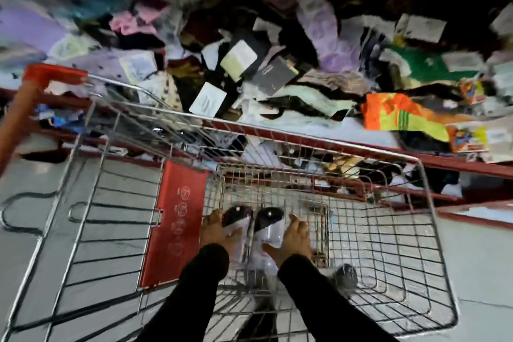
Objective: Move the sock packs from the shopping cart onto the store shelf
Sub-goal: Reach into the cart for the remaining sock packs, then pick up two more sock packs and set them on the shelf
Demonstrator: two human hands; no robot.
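While both arms in black sleeves reach down into the shopping cart (427,203), the left hand (215,233) and the right hand (295,239) bracket two sock packs (254,226) from opposite sides, probably so that both can be lifted together in one go. The left fingers (212,218) lie pressed together along the outer edge of the left pack, and the right fingers (297,223) curl, slightly apart, against the outer edge of the right pack; whether the grip is firm I cannot tell through the blur. The packs rest low in the basket near its rear wall, just beside the red child-seat flap (175,222). Each looks like a clear glossy sleeve with dark socks showing at the far end. Beyond the cart's far rim the store shelf (347,144), red-edged, is heaped with loose socks and tagged packs.
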